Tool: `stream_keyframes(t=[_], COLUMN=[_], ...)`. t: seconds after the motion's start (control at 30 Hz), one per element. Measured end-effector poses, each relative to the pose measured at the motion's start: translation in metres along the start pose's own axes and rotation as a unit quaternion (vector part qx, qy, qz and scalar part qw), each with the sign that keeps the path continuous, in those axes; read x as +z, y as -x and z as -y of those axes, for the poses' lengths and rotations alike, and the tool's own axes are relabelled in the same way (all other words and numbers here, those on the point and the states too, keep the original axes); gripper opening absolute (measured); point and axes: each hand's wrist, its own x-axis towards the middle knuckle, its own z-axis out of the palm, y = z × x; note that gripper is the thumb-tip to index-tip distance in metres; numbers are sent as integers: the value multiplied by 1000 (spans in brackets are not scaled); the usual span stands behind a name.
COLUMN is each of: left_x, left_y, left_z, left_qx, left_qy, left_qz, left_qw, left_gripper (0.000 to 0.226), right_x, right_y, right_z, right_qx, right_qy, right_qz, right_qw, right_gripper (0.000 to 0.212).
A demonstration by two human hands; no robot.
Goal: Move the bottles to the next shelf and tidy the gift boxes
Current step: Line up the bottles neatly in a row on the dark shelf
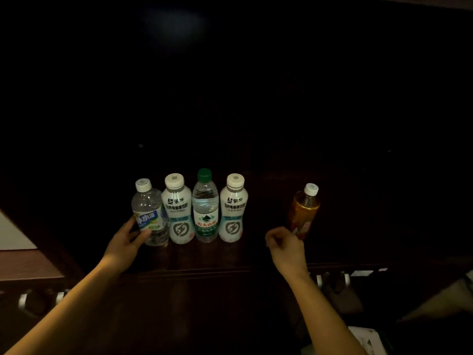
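Note:
Several bottles stand on a dark wooden shelf (pixel 204 260). From the left: a clear bottle with a blue label (pixel 150 213), a white drink bottle (pixel 178 210), a green-capped water bottle (pixel 205 207) and a second white drink bottle (pixel 233 208), packed side by side. An amber tea bottle (pixel 304 210) stands apart to the right. My left hand (pixel 126 243) grips the lower part of the clear blue-label bottle. My right hand (pixel 285 248) sits just left of the tea bottle's base, fingers curled; whether it touches the bottle is unclear. No gift boxes are visible.
The shelf recess behind the bottles is very dark. A pale surface (pixel 14 234) shows at the left edge. Metal fittings (pixel 332 279) sit under the shelf front, and a white printed item (pixel 367 340) lies at the bottom right.

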Motion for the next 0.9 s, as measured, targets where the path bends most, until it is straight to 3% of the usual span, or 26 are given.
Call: stream_keyframes(t=[0.17,0.27,0.37,0.43,0.6,0.9], left_x=[1,2,2,2,1,3], left_y=[4,6,7,9,9,10], left_z=[-2,-4,-6,-6,-8,-10], left_qx=[8,17,13,15,9,-11], left_qy=[-5,-5,6,5,5,14], left_qz=[-8,-5,-10,-8,-10,-15], left_qw=[1000,1000,1000,1000,1000,1000], left_gripper=[56,54,54,53,52,52], right_x=[-39,-52,-61,-66,-63,-31], right_y=[-1,-7,-23,-33,-41,-35], right_z=[-25,-34,-36,-33,-30,-13], right_qx=[19,10,16,21,9,0], right_qy=[-30,-36,-63,-85,-83,-91], right_qz=[-112,-200,-135,-69,-20,-31], right_qw=[993,979,989,994,996,995], right_gripper=[9,35,81,95,74,73])
